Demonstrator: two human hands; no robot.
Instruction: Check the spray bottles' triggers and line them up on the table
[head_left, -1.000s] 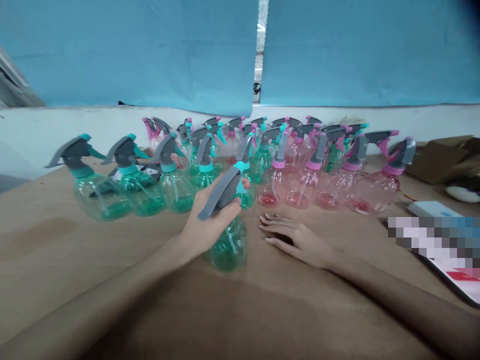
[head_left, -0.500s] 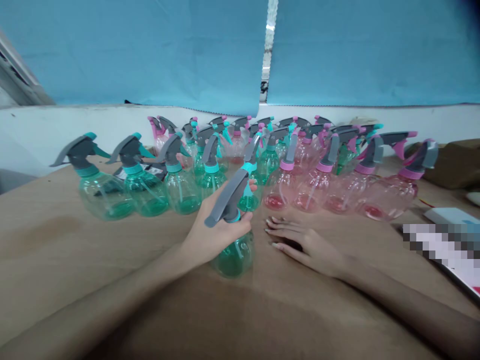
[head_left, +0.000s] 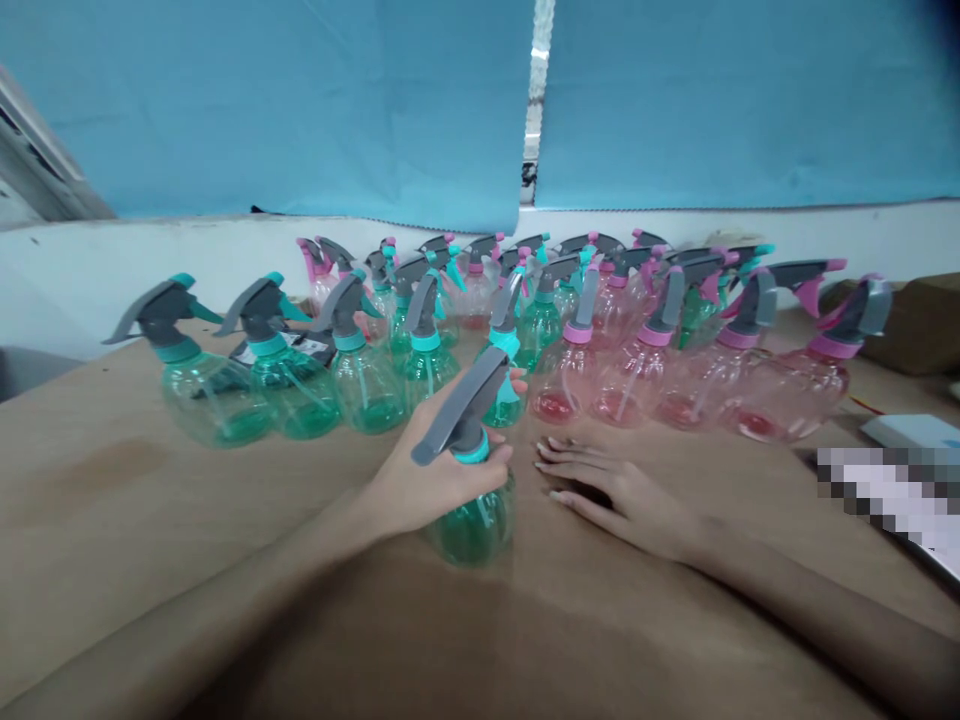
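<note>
My left hand is wrapped round the neck of a green spray bottle with a grey and turquoise trigger head. That bottle stands close in front of me, its head pointing away to the right. To its right, my right hand rests on the tabletop with its fingers stretched out, holding nothing. Just beyond the hands runs a front row of spray bottles: green ones on the left and in the middle, pink ones on the right.
Behind the front row, more green and pink spray bottles crowd towards the wall. A dark flat packet lies behind the left bottles. On the right are a white box, a blurred-out flat item and a brown bag. Blue cloth hangs behind.
The view has shifted very slightly. My left hand keeps its grip on the green spray bottle, and my right hand stays flat on the table.
</note>
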